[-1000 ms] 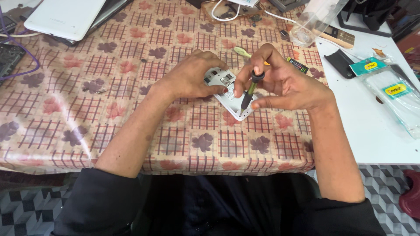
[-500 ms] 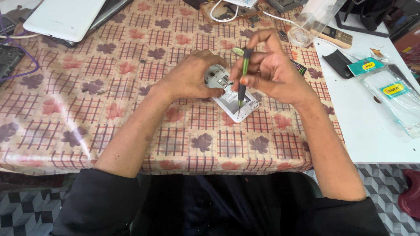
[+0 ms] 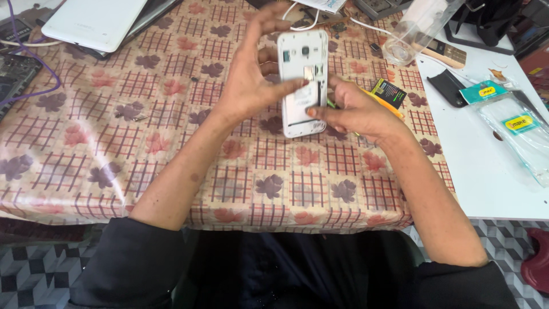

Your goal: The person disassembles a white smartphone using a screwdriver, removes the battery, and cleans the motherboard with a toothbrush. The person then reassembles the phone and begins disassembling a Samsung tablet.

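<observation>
1. The white phone [image 3: 303, 83], its back cover off and its inner frame showing, now stands upright above the patterned tablecloth [image 3: 171, 143]. Half a second ago it lay flat on the cloth under both hands.
2. The left hand [image 3: 251, 80] has risen with the phone. Its thumb presses on the open back near the middle, while its other fingers are spread and stretched upward on the left of the phone and behind it. Earlier this hand lay curled over the phone's left edge.
3. The right hand [image 3: 351, 111] pinches the phone's lower right edge between thumb and fingers. Earlier it held a tool upright with the tip on the phone.
4. That green and yellow tool [image 3: 377, 103] now lies slanted under the right hand's fingers, just right of the phone. Only part of it shows, and I cannot tell how it is gripped.
5. A small black packet [image 3: 389, 91] lies on the cloth just right of the phone, beyond the right hand.
6. A clear plastic cup [image 3: 412, 34] lies tilted up and right of the phone.
7. A white tablet [image 3: 94, 20] rests far up and left of the phone.
8. Clear sleeves with teal labels [image 3: 509, 123] lie on the white table [image 3: 486, 177] well to the right of the phone.
</observation>
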